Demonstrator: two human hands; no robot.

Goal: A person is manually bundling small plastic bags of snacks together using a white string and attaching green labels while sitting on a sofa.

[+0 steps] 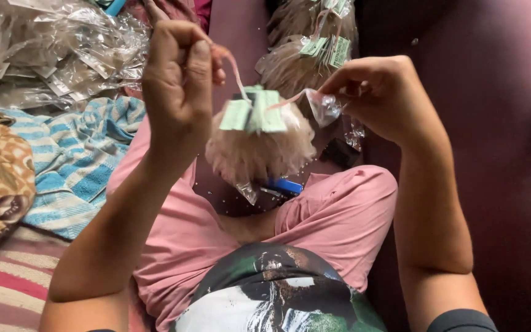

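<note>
— Blur hides most of what we hold: the pale band (236, 69) pulled up from our left hand (176, 80) smears, and we cannot read how it wraps the bag's neck.

— Agreed. The small clear bag (259, 150) hangs between our hands above our pink-trousered knees (339, 215), stuffed full with pale beige, fluffy stuff. Green paper tags (254, 114) sit at its top.

— Our left hand is closed, pinching the band's end; our right hand (379, 98) pinches the twisted plastic neck (324, 106).

— Beyond it, more filled bags with green tags (314, 43) lie stacked, cut off by the top edge. Empty clear bags (56, 49) pile at the left, above a blue striped towel (75, 160).

— A blue object (285, 185) peeks from under the bag; we cannot tell what it is.
</note>
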